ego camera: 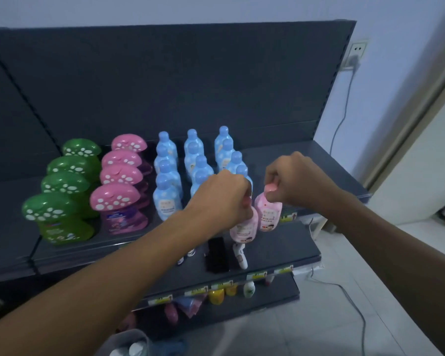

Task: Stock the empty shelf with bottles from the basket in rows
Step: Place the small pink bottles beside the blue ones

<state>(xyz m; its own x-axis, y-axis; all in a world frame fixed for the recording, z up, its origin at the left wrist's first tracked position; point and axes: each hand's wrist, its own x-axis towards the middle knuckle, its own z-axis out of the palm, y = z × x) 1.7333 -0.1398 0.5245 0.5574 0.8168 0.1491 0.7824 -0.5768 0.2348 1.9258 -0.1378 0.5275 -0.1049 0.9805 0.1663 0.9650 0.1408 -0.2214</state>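
My left hand (224,196) grips the cap of a small pink bottle (243,229), held just off the front edge of the dark grey top shelf (319,165). Beside it, my right hand (290,178) pinches the pink cap of a second pink bottle (270,214) over the shelf's front right part. On the shelf stand rows of green mushroom-cap bottles (59,201), pink mushroom-cap bottles (118,194) and several blue bottles (167,191). The rim of the grey basket (125,340) shows at the bottom edge, with white caps inside.
A lower shelf (280,253) carries a black flat object (216,255) and a white item. Further down stand yellow and pink products (216,296). A wall socket (356,53) with a hanging cable is at the right. Light tiled floor lies to the right.
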